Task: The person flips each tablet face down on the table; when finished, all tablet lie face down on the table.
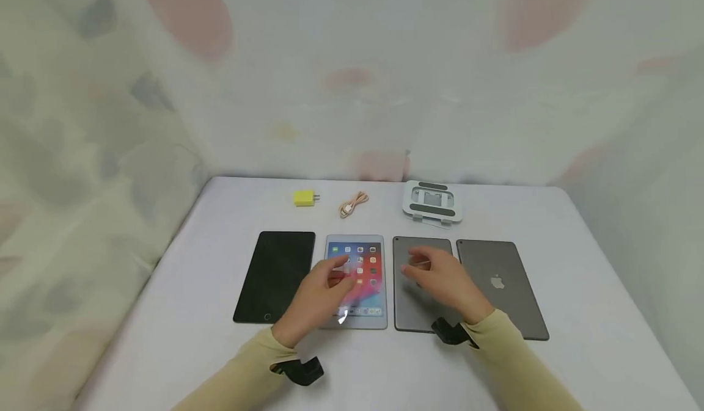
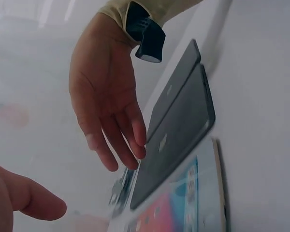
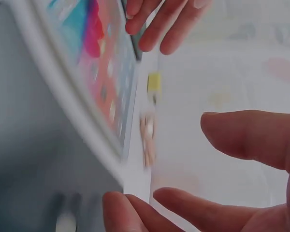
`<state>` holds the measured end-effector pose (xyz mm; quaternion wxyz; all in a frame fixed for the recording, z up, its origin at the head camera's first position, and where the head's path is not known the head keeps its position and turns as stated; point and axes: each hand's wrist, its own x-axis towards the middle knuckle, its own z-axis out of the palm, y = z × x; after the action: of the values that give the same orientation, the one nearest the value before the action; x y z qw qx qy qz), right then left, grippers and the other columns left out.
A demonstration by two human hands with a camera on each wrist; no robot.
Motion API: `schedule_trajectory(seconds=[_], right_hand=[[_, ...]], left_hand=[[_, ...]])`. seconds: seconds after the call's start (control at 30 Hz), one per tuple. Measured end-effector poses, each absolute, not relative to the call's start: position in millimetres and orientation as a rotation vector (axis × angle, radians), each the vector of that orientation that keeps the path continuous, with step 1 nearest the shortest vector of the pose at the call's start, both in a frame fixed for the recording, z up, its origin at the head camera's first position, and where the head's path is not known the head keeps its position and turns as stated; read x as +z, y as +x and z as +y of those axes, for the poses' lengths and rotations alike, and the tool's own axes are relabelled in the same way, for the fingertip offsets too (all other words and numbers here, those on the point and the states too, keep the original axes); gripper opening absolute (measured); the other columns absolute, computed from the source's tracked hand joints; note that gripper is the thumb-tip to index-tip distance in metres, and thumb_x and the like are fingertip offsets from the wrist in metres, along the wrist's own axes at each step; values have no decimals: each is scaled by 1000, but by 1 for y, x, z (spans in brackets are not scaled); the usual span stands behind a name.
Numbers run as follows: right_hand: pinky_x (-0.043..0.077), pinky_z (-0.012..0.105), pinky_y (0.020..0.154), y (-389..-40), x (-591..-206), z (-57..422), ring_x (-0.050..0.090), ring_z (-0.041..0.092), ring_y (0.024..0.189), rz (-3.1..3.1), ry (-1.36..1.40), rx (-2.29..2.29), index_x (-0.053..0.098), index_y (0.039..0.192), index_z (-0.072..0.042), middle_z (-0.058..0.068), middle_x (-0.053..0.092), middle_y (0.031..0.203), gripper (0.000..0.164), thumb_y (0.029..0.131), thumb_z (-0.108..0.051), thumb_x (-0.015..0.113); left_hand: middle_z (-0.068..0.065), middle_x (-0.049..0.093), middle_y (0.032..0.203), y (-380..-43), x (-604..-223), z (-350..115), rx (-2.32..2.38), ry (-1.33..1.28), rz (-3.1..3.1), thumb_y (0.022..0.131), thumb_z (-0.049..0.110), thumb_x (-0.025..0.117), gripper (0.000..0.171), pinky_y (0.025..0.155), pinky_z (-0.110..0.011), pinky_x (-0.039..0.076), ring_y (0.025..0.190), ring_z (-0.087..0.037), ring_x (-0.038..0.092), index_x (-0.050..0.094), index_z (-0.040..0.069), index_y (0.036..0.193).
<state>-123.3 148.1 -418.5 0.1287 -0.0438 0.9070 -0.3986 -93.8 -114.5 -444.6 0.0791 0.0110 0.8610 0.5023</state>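
My left hand hovers over a white tablet whose lit screen shows app icons. Its fingers are loosely bent, and nothing lies between them. Over a grey tablet, lying back side up, hangs my right hand. Thumb and fingers of that hand stand apart in the right wrist view, holding nothing. The left wrist view has the right hand with relaxed fingers above the grey tablets, and the left thumb at the lower left. A second grey tablet with an apple logo lies beside the first.
Left of the white tablet lies a black tablet, screen dark. Along the back of the white table are a yellow charger plug, a coiled pinkish cable and a folded white-and-grey stand. Patterned cloth hangs behind and at the sides.
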Motion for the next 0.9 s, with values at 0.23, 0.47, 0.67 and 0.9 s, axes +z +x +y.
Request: schedule_trajectory(seconds=[0.23,0.47,0.67,0.9], right_hand=[[64,45,90,-126,-426,103,70,27,112,2616,-126,-1134,60,152,-7,13,73,134,62,99,-36,75],[60,37,77,-124,-434,85,65,22,96,2618,-149,-1117,61,150,-9,11,74,117,61,97,-35,78],[61,39,78,-124,-436,85,65,25,100,2599,-133,-1169,61,149,-6,13,72,122,65,95,-36,81],[60,43,82,-125,-441,85,65,27,104,2622,-159,-1162,63,147,-3,16,71,127,70,91,-40,83]], left_hand=[[-15,54,161,-81,-447,-139,1468,-107,2611,103,29,68,57,117,-57,52,144,-39,57,56,12,156],[-10,56,162,-84,-455,-146,1480,-157,2581,103,29,68,55,119,-56,50,148,-37,56,57,14,156],[-13,57,160,-84,-453,-147,1457,-140,2594,103,31,68,55,118,-56,51,146,-37,56,58,12,154],[-12,60,158,-87,-455,-146,1427,-105,2602,102,29,67,54,119,-55,50,146,-35,58,60,11,153]])
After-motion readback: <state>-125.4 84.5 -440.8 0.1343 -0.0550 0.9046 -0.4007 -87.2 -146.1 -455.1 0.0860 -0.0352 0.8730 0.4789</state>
